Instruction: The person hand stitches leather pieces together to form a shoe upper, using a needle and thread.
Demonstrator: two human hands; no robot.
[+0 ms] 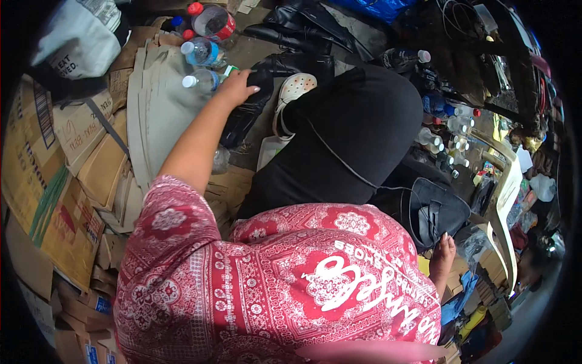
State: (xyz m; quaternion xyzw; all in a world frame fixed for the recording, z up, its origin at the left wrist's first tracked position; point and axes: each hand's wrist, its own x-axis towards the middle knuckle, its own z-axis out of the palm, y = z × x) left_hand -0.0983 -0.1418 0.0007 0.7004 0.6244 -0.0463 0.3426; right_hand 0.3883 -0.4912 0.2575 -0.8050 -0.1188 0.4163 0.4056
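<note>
My left arm reaches out to the far left. The left hand (pixel 235 91) is over a black boot (pixel 247 115) lying on the ground, its thumb and forefinger apart and no object seen between them; the other fingers are partly hidden. Right by that hand are a clear bottle with a white cap (pixel 202 81) and a small green and white piece (pixel 230 71). At my right side, the fingers of my right hand (pixel 444 258) are bent against the lower edge of a black lace-up shoe (pixel 431 209). The palm is out of sight.
Further black boots (pixel 291 30) lie at the back. Capped bottles (pixel 203 51) stand at the left beside flattened cardboard (pixel 91 164). My foot wears a white clog (pixel 296 91). At the right are several bottles (pixel 458 130) and a cream plastic chair part (pixel 503 188).
</note>
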